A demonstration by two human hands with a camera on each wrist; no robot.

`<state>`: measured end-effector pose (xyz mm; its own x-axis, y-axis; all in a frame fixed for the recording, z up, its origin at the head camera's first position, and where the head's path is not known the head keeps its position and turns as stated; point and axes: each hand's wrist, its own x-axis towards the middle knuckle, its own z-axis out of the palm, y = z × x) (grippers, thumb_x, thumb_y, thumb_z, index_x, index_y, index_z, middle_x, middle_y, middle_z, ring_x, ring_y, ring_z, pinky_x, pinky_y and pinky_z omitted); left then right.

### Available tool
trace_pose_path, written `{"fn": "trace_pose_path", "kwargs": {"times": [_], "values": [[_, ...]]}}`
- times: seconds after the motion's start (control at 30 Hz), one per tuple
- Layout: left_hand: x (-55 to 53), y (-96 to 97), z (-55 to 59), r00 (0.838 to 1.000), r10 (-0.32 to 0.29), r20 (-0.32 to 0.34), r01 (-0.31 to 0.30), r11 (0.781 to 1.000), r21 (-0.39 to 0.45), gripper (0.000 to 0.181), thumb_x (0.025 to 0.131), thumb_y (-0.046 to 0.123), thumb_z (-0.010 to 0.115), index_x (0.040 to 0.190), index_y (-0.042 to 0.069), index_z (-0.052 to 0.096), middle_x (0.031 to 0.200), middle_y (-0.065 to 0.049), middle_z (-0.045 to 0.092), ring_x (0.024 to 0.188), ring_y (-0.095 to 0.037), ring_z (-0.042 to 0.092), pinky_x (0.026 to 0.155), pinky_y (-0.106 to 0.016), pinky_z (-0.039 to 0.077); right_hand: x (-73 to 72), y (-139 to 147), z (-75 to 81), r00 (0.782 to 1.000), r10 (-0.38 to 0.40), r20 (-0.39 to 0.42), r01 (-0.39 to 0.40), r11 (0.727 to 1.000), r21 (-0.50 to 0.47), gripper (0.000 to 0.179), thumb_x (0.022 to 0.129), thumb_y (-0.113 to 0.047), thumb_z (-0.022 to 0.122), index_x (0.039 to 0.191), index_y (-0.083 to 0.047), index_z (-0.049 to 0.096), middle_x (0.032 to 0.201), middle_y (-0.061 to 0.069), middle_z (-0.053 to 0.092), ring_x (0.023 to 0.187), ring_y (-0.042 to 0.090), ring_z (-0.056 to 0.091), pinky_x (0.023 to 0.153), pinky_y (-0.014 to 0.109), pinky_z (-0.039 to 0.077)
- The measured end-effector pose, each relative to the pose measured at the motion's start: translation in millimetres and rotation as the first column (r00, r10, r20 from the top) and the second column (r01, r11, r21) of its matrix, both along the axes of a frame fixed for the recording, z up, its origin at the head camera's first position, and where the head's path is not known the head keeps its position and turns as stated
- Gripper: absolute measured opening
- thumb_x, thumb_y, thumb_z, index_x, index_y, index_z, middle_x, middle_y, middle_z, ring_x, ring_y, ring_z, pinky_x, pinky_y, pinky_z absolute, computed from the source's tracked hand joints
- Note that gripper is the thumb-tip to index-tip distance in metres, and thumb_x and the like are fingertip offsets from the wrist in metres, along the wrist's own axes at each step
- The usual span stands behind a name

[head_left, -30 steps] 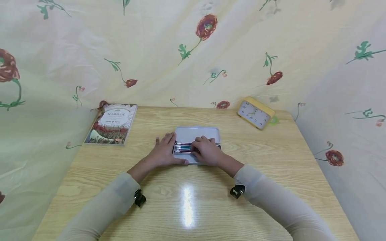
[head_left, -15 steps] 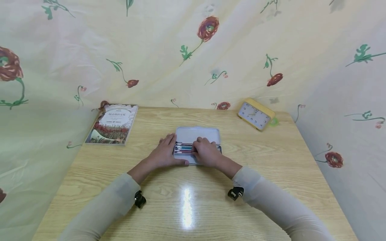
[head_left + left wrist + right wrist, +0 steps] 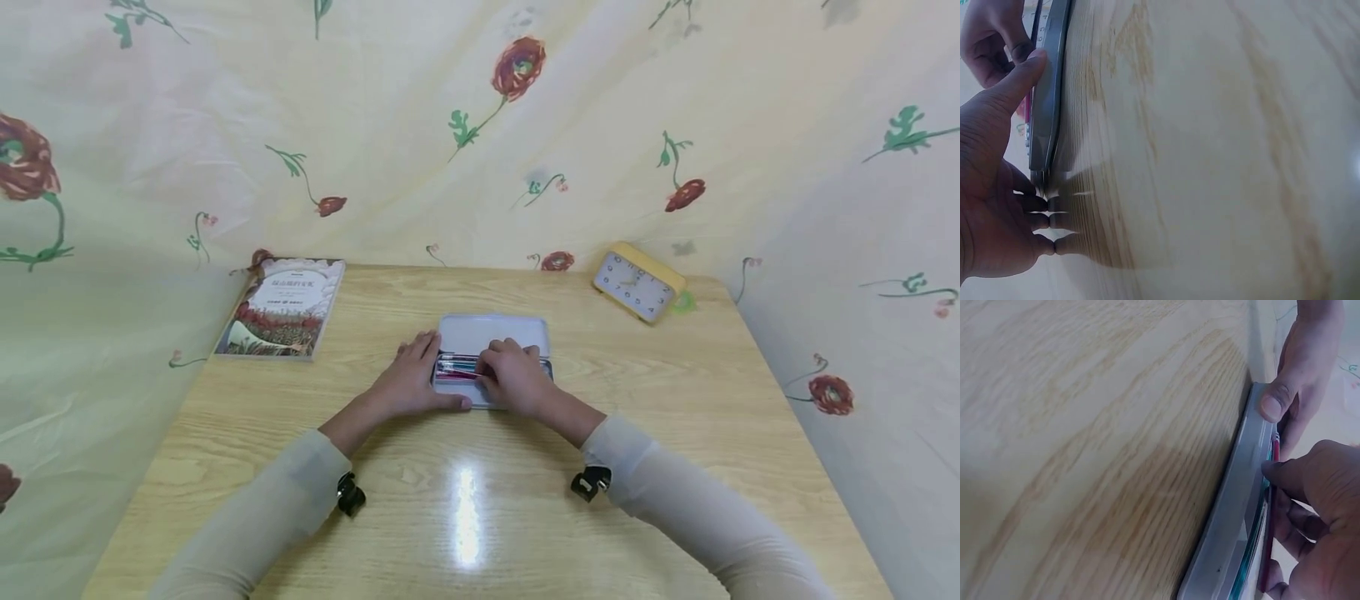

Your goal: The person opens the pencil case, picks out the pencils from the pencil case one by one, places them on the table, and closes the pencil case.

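An open metal pencil case (image 3: 491, 333) lies on the table with its lid folded back. Several pencils (image 3: 459, 362) with dark, teal and red barrels lie side by side in its tray. My left hand (image 3: 407, 382) steadies the left end, fingers straight beside it and thumb along the front rim. Over the middle of the tray, my right hand (image 3: 517, 379) pinches a red pencil (image 3: 1267, 540) between thumb and fingers. That pencil shows raised at the tray's edge in the right wrist view. My right hand hides the tray's right part in the head view.
A paperback book (image 3: 281, 308) lies at the back left of the wooden table (image 3: 405, 517). At the back right stands a yellow clock (image 3: 637, 283). A flower-patterned cloth (image 3: 390, 125) hangs behind and along the sides.
My right fingers have shifted slightly among the pencils, and the red pencil's left end now sits a little apart from the row. My left hand stays in place.
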<state>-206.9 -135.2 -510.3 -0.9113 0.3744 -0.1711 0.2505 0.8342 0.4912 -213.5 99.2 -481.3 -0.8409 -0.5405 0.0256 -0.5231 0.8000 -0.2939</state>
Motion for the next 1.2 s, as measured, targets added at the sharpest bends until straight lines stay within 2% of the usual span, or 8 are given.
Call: {"fn": "trace_pose_path", "kwargs": {"times": [0.2, 0.37, 0.5, 0.7, 0.83, 0.97, 1.1, 1.2], "values": [[-9.2, -1.5, 7.7, 1.0, 0.007, -0.007, -0.007, 1.0, -0.008, 0.145, 0.082, 0.085, 0.078, 0.177, 0.001, 0.007, 0.187, -0.019, 0.008, 0.175, -0.037, 0.006, 0.143, -0.054, 0.008, -9.5, 11.2, 9.5, 0.986, 0.023, -0.164, -0.03, 0.999, -0.043, 0.008, 0.101, -0.023, 0.082, 0.1, -0.016, 0.078, 0.102, 0.004, 0.069, 0.093, 0.025, 0.058, 0.086, 0.061, 0.053], [-19.2, -1.1, 13.8, 0.999, 0.006, -0.033, -0.006, 1.0, 0.011, 0.145, 0.082, 0.084, 0.079, 0.177, 0.001, 0.008, 0.187, -0.02, 0.009, 0.175, -0.037, 0.007, 0.143, -0.055, 0.008, -20.6, 31.0, 20.0, 0.977, 0.005, -0.215, -0.021, 0.997, -0.071, 0.008, 0.1, -0.023, 0.083, 0.104, -0.017, 0.079, 0.11, 0.006, 0.068, 0.101, 0.03, 0.058, 0.091, 0.066, 0.051], [-19.9, 1.6, 14.6, 1.0, 0.004, -0.013, -0.003, 0.999, 0.033, 0.146, 0.081, 0.082, 0.081, 0.177, 0.002, 0.007, 0.187, -0.02, 0.008, 0.175, -0.039, 0.006, 0.142, -0.055, 0.006, -24.7, 57.1, 21.1, 0.98, -0.03, -0.198, 0.018, 0.998, -0.062, 0.007, 0.102, -0.022, 0.082, 0.106, -0.018, 0.079, 0.113, 0.008, 0.066, 0.105, 0.033, 0.056, 0.095, 0.07, 0.05], [-11.4, 3.4, 9.8, 1.0, 0.006, 0.016, -0.006, 1.0, 0.022, 0.145, 0.081, 0.081, 0.082, 0.177, 0.001, 0.007, 0.187, -0.02, 0.006, 0.175, -0.039, 0.005, 0.142, -0.056, 0.006, -27.9, 105.5, 13.3, 0.987, -0.096, -0.132, 0.086, 0.993, -0.083, 0.006, 0.102, -0.023, 0.082, 0.107, -0.021, 0.079, 0.117, 0.008, 0.065, 0.109, 0.037, 0.054, 0.097, 0.074, 0.046], [-4.3, 3.1, 8.1, 1.0, 0.008, 0.03, -0.009, 1.0, 0.026, 0.144, 0.082, 0.079, 0.083, 0.177, 0.001, 0.007, 0.187, -0.021, 0.007, 0.175, -0.04, 0.006, 0.142, -0.056, 0.006, -31.3, 141.1, 5.0, 0.982, -0.16, -0.101, 0.147, 0.981, -0.126, 0.006, 0.101, -0.022, 0.083, 0.105, -0.019, 0.079, 0.11, 0.008, 0.067, 0.105, 0.037, 0.053, 0.093, 0.074, 0.043], [1.3, 2.7, 7.1, 0.999, 0.01, 0.046, -0.012, 0.999, 0.037, 0.144, 0.082, 0.078, 0.083, 0.177, 0.0, 0.008, 0.187, -0.021, 0.008, 0.174, -0.042, 0.007, 0.142, -0.058, 0.006, -32.9, 172.9, -2.5, 0.977, -0.203, -0.069, 0.193, 0.972, -0.136, 0.005, 0.1, -0.013, 0.082, 0.102, -0.017, 0.079, 0.102, 0.008, 0.071, 0.1, 0.037, 0.054, 0.091, 0.078, 0.038], [3.0, 2.5, 4.6, 0.999, 0.007, 0.038, -0.008, 0.999, 0.035, 0.144, 0.082, 0.079, 0.083, 0.176, -0.001, 0.01, 0.186, -0.022, 0.009, 0.174, -0.044, 0.009, 0.141, -0.061, 0.009, -33.2, 192.2, -5.1, 0.974, -0.222, -0.054, 0.212, 0.967, -0.138, 0.009, 0.099, -0.008, 0.082, 0.101, -0.016, 0.081, 0.098, 0.007, 0.074, 0.099, 0.039, 0.056, 0.091, 0.08, 0.035], [3.0, 2.5, 2.9, 0.999, 0.006, 0.032, -0.007, 1.0, 0.03, 0.144, 0.082, 0.08, 0.082, 0.176, -0.001, 0.01, 0.186, -0.022, 0.009, 0.173, -0.046, 0.009, 0.14, -0.063, 0.013, -35.3, 200.3, -12.1, 0.972, -0.234, -0.036, 0.226, 0.963, -0.144, 0.009, 0.099, -0.007, 0.082, 0.101, -0.015, 0.084, 0.098, 0.008, 0.076, 0.096, 0.038, 0.056, 0.088, 0.075, 0.035]]}}
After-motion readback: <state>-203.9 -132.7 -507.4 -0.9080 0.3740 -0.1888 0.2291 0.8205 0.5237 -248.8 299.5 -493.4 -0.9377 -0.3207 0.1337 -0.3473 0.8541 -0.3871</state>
